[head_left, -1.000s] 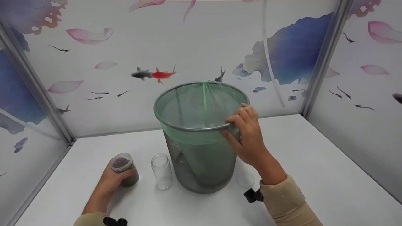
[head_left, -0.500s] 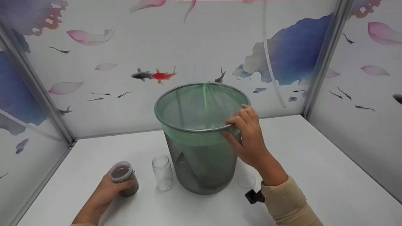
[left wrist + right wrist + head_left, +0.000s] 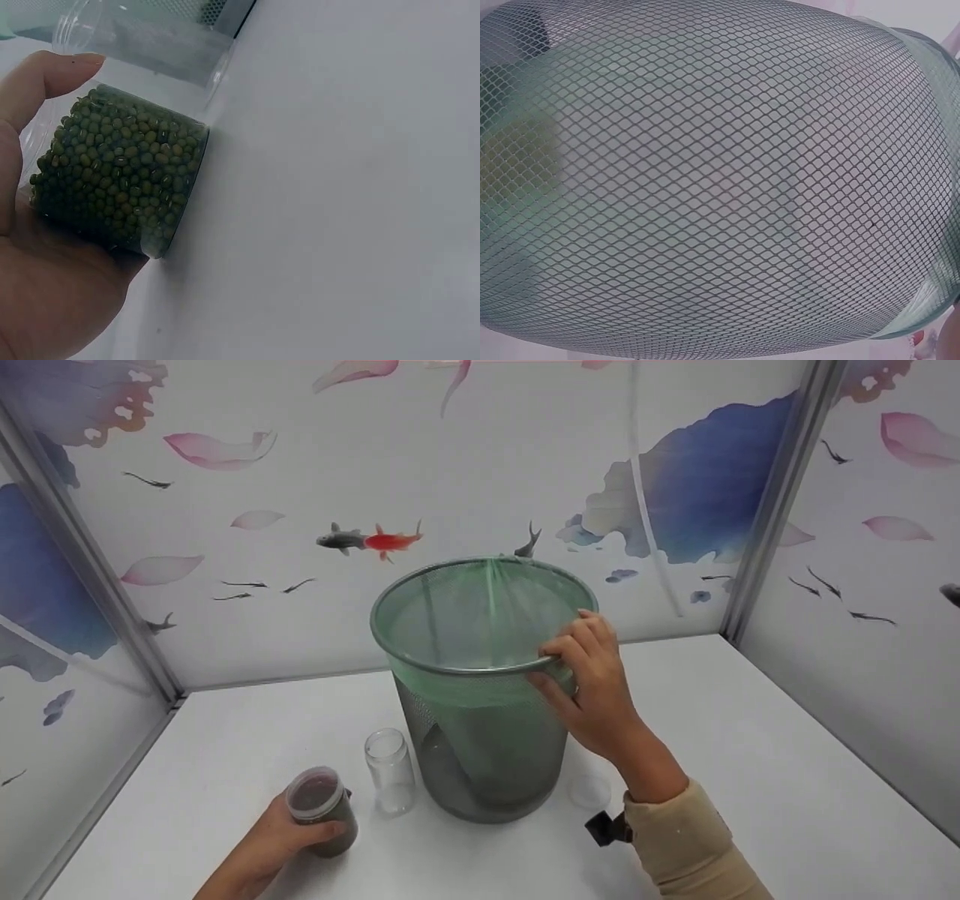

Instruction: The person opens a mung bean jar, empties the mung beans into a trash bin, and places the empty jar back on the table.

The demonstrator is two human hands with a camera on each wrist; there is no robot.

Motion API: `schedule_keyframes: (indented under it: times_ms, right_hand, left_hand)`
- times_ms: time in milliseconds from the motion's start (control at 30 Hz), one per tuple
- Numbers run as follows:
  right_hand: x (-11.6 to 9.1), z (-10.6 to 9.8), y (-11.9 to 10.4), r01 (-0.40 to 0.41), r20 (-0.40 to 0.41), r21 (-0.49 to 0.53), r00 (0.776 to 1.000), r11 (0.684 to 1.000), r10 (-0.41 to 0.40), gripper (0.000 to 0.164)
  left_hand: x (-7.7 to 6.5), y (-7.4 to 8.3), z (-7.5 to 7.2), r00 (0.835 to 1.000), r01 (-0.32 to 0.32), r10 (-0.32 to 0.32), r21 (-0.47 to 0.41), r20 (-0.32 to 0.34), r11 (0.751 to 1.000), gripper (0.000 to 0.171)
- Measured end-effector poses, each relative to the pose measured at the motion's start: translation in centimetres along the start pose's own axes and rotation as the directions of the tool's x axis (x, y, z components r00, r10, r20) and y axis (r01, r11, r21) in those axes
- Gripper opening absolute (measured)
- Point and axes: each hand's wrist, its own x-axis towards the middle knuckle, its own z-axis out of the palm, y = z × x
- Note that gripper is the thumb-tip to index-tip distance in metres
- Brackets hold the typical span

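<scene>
My left hand [image 3: 281,836] grips a clear jar [image 3: 319,795] at the front left, thumb on its near side. Small green mung beans [image 3: 120,165] fill much of it in the left wrist view. I cannot tell whether its top is covered. My right hand [image 3: 596,682] holds the rim of a mesh wastebasket [image 3: 487,765], fingers over the edge and thumb outside. A thin green bin bag [image 3: 457,690] lines the basket and folds over its rim. Mesh [image 3: 705,172] fills most of the right wrist view; blurred dark and yellowish shapes show through it.
Between the held jar and the basket stands an upright clear jar [image 3: 390,772] with no visible contents. A round transparent piece [image 3: 589,793], perhaps a lid, lies right of the basket. Printed panels [image 3: 487,457] enclose the white table [image 3: 750,780] at the back and sides.
The left hand has brought the jar of mung beans nearer to me and somewhat to the right. The right hand and the wastebasket keep their places.
</scene>
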Motion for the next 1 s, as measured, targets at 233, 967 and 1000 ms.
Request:
schedule_keyframes:
  times_ms: [233,967,1000]
  right_hand:
    - [-0.1,0.0,0.0,-0.017,0.008,0.005,1.000,1.000,0.017,0.033]
    - [0.0,-0.1,-0.2,-0.048,0.025,0.023,0.999,0.999,0.048,0.033]
    - [-0.1,0.0,-0.2,-0.048,0.025,0.025,0.999,0.999,0.047,0.033]
  left_hand:
    - [-1.2,0.2,1.1,0.987,-0.081,0.082,-0.015,0.139,0.997,0.071]
    - [-2.8,2.1,7.5,0.932,-0.169,0.186,-0.078,0.312,0.982,0.077]
    - [-2.9,2.2,7.9,0.929,-0.173,0.192,-0.089,0.317,0.981,0.078]
